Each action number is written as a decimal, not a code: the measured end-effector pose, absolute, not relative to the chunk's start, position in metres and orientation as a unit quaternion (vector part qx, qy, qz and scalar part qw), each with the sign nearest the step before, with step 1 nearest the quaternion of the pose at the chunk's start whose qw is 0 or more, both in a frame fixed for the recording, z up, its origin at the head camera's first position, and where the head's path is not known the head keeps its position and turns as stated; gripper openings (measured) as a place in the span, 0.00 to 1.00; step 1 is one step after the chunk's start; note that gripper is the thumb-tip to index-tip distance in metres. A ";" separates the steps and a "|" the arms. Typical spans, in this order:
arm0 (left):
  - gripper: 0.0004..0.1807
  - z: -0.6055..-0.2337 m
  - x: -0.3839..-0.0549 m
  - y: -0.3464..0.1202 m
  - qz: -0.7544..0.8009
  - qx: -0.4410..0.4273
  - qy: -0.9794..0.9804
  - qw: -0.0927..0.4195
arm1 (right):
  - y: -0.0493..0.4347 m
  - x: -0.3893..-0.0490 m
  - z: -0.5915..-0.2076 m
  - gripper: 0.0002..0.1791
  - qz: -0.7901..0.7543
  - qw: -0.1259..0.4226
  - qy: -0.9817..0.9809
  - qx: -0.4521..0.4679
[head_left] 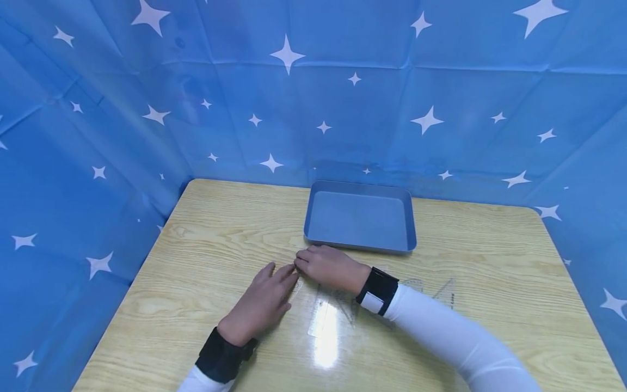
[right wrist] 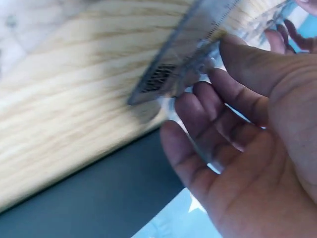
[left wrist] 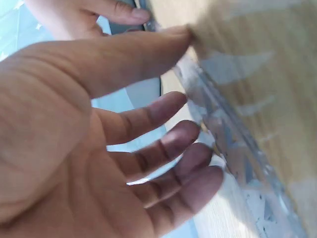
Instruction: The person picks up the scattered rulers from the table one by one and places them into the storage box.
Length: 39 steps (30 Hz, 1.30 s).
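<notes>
A clear plastic ruler (right wrist: 171, 74) with fine graduation marks and a dark printed block near one end is tilted up on its edge between the two hands. My right hand (head_left: 333, 268) pinches it, thumb on one face and curled fingers behind. My left hand (head_left: 262, 304) has its thumb and bent fingers on either side of the same clear strip (left wrist: 237, 139), fingertips against it. On the table under the right forearm lie more clear drawing pieces: a strip (head_left: 315, 321), a set square (head_left: 446, 294) and a curved, protractor-like piece (head_left: 413, 284), partly covered by the sleeve.
A shallow blue-grey tray (head_left: 360, 218) stands at the back of the wood-grain table (head_left: 210, 234), just beyond the right hand. Blue cloth with white stars (head_left: 343, 109) hangs behind and at both sides. Bright glare (head_left: 325, 343) falls on the tabletop near the front.
</notes>
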<state>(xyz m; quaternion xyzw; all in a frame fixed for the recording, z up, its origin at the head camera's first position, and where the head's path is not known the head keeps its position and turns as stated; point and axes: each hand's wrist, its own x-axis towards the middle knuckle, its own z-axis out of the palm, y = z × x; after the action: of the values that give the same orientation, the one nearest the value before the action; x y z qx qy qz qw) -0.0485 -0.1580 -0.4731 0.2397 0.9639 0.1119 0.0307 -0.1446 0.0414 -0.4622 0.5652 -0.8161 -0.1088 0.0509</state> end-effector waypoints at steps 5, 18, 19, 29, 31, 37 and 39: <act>0.25 -0.472 -0.049 -0.167 0.140 0.205 0.969 0.013 | 0.042 -0.146 -0.465 0.10 -0.104 0.088 -0.816 0.562; 0.19 -0.470 -0.060 -0.177 0.207 0.124 0.968 0.074 | 0.039 -0.152 -0.460 0.08 -0.099 0.022 -0.828 0.551; 0.19 -0.470 -0.061 -0.178 0.214 0.121 0.966 0.079 | 0.039 -0.152 -0.459 0.08 -0.094 0.017 -0.830 0.549; 0.20 -0.468 -0.061 -0.181 0.255 0.130 0.953 0.098 | 0.043 -0.150 -0.461 0.06 -0.075 0.040 -0.820 0.565; 0.19 -0.468 -0.063 -0.182 0.253 0.138 0.953 0.095 | 0.044 -0.150 -0.462 0.06 -0.076 0.048 -0.821 0.564; 0.14 -0.469 -0.065 -0.180 0.228 0.162 0.956 0.089 | 0.046 -0.150 -0.464 0.07 -0.089 0.047 -0.823 0.560; 0.15 -0.468 -0.065 -0.179 0.222 0.163 0.957 0.092 | 0.047 -0.149 -0.464 0.07 -0.101 0.058 -0.816 0.567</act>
<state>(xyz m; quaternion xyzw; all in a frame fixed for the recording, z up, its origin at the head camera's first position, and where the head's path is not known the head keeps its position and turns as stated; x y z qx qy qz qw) -0.0650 -0.1789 -0.4681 0.1632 0.9569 0.2219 0.0921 -0.1490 0.0465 -0.4636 0.5665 -0.8158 -0.1008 0.0576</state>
